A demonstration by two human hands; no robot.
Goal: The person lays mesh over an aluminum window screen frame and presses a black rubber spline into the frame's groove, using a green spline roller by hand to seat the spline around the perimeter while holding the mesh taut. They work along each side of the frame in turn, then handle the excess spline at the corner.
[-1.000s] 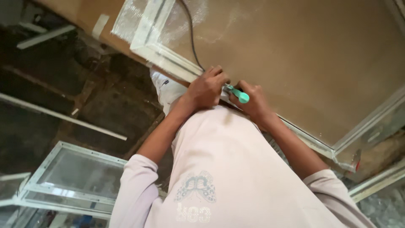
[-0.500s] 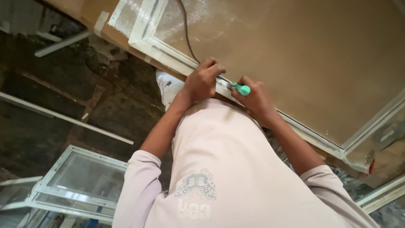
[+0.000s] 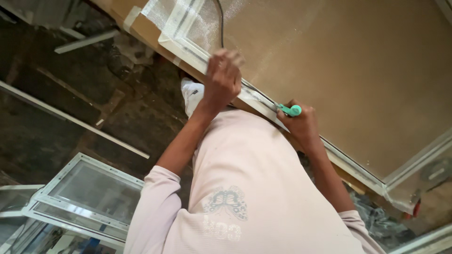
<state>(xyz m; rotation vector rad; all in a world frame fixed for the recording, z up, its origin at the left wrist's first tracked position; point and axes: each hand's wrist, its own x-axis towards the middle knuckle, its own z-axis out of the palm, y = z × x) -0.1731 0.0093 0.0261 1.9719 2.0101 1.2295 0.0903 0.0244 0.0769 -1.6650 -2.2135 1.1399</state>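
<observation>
Green-handled tool (image 3: 293, 111) in right hand (image 3: 301, 124); left hand (image 3: 222, 80) lifted since

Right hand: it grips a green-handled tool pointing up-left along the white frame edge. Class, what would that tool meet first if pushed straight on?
Probably the left hand, resting on the same white frame; depth is unclear. The right hand holds the green-handled tool.

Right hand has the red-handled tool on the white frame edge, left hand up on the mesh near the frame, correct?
Not quite: the handle is green, not red. The head view shows the right hand closed around a green-handled tool at the edge of the white frame, and the left hand up on the mesh beside that frame, as you said.
</observation>
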